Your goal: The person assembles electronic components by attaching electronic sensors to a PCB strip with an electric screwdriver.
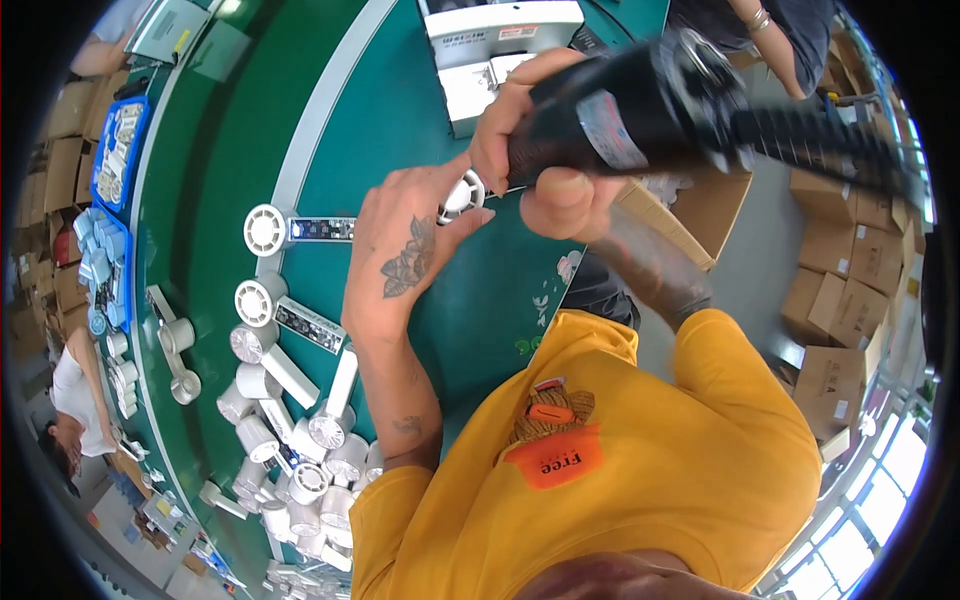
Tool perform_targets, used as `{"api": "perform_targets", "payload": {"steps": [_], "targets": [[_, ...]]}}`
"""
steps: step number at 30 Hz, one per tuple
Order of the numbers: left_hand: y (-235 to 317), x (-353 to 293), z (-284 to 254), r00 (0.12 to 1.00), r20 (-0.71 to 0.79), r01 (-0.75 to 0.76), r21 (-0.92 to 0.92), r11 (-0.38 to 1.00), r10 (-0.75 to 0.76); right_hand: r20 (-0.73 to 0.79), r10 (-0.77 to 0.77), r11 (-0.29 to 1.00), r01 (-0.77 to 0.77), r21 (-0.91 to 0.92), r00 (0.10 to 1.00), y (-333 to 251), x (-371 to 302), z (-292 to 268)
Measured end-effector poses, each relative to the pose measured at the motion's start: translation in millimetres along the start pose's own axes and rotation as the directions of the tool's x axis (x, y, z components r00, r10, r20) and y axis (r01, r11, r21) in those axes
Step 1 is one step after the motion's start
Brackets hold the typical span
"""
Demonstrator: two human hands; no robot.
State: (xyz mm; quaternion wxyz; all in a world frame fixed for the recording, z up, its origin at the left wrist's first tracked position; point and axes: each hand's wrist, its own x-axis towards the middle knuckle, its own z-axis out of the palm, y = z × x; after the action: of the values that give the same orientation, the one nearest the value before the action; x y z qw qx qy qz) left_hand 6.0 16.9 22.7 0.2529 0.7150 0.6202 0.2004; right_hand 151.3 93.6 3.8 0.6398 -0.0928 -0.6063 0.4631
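Note:
My right hand point(562, 205) is wrapped round a thick black electric screwdriver point(630, 115), which lies tilted with its coiled cable leading off to the right. Its thin bit points left, to a white handheld fan point(463, 197) with a round spoked head. My left hand point(395, 240) grips that fan between thumb and fingers; most of its body is hidden behind the hand. Just left of this hand lies another white fan point(265, 230) with a circuit board point(322, 229) in its opened handle. Below it is a second opened fan point(262, 300).
A pile of white fan bodies point(308, 482) covers the lower left of the green table point(330, 130). At the far side stands a white box-shaped machine point(505, 35). Blue bins point(118, 150) line the left. An open carton point(715, 210) stands right; a co-worker's arm point(775, 45) shows beyond.

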Motion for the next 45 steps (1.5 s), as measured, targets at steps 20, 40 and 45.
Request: {"api": "perform_targets", "payload": {"steps": [20,40,45], "targets": [[-4.6,-4.5,7.6,0.998,-0.043,0.038,-0.095,0.995,-0.043,-0.176,0.243,0.970,-0.239,0.043,0.954,-29.9,41.3,11.1],[-7.4,-7.3,8.3,0.999,-0.026,0.026,-0.111,0.993,-0.030,-0.011,0.183,0.982,-0.183,-0.045,0.983,-15.2,23.1,6.6],[-12.2,-9.0,13.8,0.997,-0.083,-0.019,-0.133,0.991,0.008,0.018,0.164,0.986,-0.164,-0.021,0.986,-15.6,24.4,3.4]]}}
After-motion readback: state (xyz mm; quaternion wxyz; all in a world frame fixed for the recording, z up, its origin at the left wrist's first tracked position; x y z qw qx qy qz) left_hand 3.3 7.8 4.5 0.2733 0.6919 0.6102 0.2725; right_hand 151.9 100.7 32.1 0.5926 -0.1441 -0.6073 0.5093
